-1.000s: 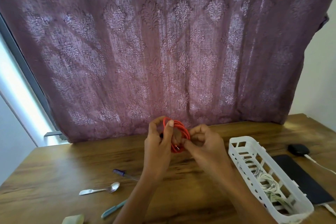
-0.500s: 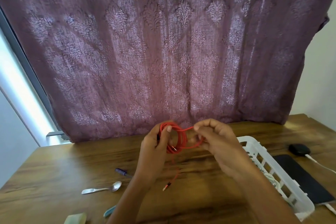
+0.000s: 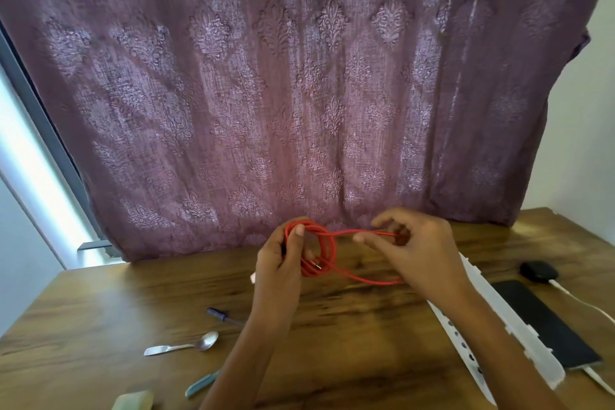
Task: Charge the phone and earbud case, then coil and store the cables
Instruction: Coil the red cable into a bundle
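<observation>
Fingers [image 3: 297,236] of the left hand [image 3: 278,265] were curled round a coil of red cable [image 3: 321,243], with the thumb pressed on its top, holding the loops upright above the table [image 3: 332,336]. A metal plug tip [image 3: 316,266] showed at the coil's lower edge. To the right, the right hand [image 3: 422,253] pinched one strand drawn sideways out of the coil, its fingers bent close together. A second strand ran low from the coil to beneath that palm. Just right of the right wrist lay a white slotted basket [image 3: 506,326]. Beyond it a dark phone [image 3: 549,326] lay flat on the wood, with a black earbud case [image 3: 538,271] at its far end and a white cable [image 3: 580,304] leading from the case. On the near left lay a spoon [image 3: 186,346], a dark-handled tool [image 3: 221,315] and a teal handle [image 3: 201,384]. A purple patterned curtain [image 3: 299,93] hung behind the table.
</observation>
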`<state>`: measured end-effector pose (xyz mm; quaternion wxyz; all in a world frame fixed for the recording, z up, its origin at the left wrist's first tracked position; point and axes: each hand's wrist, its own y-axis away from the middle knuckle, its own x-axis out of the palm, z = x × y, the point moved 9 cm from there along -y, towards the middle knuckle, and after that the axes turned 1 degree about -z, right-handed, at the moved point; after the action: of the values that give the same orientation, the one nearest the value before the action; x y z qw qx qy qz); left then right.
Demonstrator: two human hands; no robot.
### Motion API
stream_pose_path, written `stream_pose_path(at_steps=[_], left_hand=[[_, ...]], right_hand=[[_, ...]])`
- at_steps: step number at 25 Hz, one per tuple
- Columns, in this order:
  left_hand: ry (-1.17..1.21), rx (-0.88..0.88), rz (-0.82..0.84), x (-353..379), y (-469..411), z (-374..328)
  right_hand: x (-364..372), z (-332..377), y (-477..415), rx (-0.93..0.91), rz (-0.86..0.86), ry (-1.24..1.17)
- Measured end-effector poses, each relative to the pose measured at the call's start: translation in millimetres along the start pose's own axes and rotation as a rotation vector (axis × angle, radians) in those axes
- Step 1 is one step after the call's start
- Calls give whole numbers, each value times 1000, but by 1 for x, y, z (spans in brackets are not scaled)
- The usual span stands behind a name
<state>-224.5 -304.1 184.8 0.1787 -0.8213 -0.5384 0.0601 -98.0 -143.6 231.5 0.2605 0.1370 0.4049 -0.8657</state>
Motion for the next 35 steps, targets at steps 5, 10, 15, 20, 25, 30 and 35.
stream_pose_path(at_steps=[5,10,15,20,25,30,35], left_hand=[[216,-103,-123,-8,-3,10],[233,-136,-96,-1,2,14],[174,-153,-64,-16,0,19],[-6,15,127,11,9,1],[-151,74,104,5,1,1],[202,-148,-46,-21,-12,14],[306,-213,-37,-13,-7,10]], right_hand=[[53,-18,50,397,114,-981],[61,-1,48,361,-58,-945],[36,-27,23,475,-160,-973],[17,-25,3,458,-235,-1026],[-4,-28,-11,462,-325,-1012],[14,-64,0,520,-182,-722],[73,-96,37,740,45,-624]])
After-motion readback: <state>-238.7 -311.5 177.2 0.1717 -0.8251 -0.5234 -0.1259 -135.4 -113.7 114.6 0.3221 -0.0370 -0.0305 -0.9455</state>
